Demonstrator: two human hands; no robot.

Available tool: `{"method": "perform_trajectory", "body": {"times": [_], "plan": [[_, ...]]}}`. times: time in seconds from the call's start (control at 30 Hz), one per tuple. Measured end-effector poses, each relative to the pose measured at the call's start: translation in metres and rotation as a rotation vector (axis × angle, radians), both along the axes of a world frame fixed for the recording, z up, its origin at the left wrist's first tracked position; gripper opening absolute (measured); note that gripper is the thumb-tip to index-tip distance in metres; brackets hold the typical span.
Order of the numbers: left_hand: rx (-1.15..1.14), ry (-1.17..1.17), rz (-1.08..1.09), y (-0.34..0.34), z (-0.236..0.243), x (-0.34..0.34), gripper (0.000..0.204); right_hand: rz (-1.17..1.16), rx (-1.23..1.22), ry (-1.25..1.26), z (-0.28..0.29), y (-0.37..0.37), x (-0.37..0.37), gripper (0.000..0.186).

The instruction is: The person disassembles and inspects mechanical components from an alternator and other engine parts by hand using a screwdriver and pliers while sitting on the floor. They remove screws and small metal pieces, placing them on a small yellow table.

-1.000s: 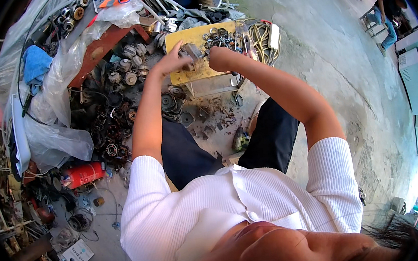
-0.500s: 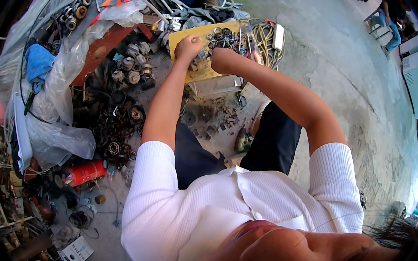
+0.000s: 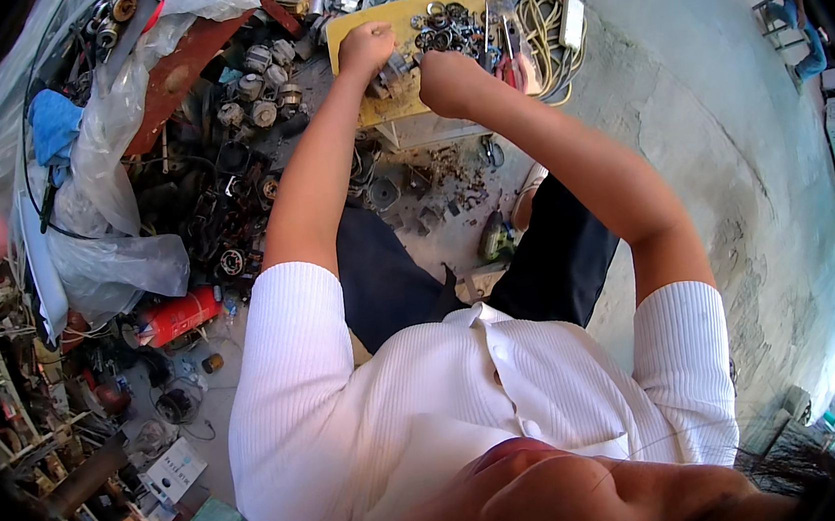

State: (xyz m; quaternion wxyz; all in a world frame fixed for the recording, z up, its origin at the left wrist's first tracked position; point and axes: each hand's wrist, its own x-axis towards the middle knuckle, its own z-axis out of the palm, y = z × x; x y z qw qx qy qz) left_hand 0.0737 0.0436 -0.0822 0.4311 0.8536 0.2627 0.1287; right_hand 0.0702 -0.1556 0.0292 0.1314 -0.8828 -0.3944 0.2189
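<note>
My left hand (image 3: 367,50) is closed in a fist over the left part of a small yellow table (image 3: 385,115). Whatever its fingers grip is hidden. Closed as well, my right hand (image 3: 454,83) is over the table's near side, its fingers turned away from view, so its contents cannot be made out. Between the two hands, a dark grey metal part (image 3: 388,80) shows on the tabletop. Beyond my right hand lies a heap of metal rings and small parts (image 3: 450,28). Pliers with red handles (image 3: 508,73) lie at the table's right side.
A coiled cable (image 3: 542,38) with a white power strip (image 3: 571,23) borders the table's right edge. Greasy motor parts (image 3: 260,85) crowd the floor at left, near plastic sheeting (image 3: 117,219) and a red cylinder (image 3: 179,317). At far right, a person (image 3: 804,37) sits.
The whole view has shifted, so the table appears higher in the picture. Both hands stay closed at nearly the same places over it.
</note>
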Motion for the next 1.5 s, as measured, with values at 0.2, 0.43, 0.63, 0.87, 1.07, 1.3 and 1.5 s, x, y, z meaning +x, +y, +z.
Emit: {"method": "perform_trajectory", "body": {"times": [0.2, 0.43, 0.63, 0.87, 1.07, 1.3, 1.5], "plan": [[0.094, 0.015, -0.016, -0.001, 0.003, -0.004, 0.027, -0.021, 0.022, 0.023, -0.005, -0.003, 0.000, 0.026], [0.078, -0.033, -0.013, 0.004, -0.002, -0.005, 0.030, -0.097, 0.194, 0.061, -0.015, -0.014, -0.012, 0.028], [0.170, 0.009, -0.024, 0.001, 0.011, 0.000, 0.032, -0.132, 0.241, 0.035, -0.027, -0.015, -0.015, 0.039], [0.137, 0.120, -0.103, -0.002, 0.027, -0.006, 0.034, -0.126, 0.281, 0.055, -0.019, -0.018, -0.019, 0.046], [0.177, 0.046, -0.095, 0.004, 0.017, -0.002, 0.034, -0.147, 0.359, 0.045, -0.040, -0.017, -0.025, 0.051], [0.112, 0.116, -0.099, 0.019, 0.009, -0.003, 0.038, -0.201, 0.567, -0.021, -0.071, -0.020, -0.037, 0.055], [-0.009, 0.165, -0.111, -0.001, 0.035, -0.003, 0.034, -0.271, 0.853, -0.182, -0.137, -0.010, -0.047, 0.071]]}}
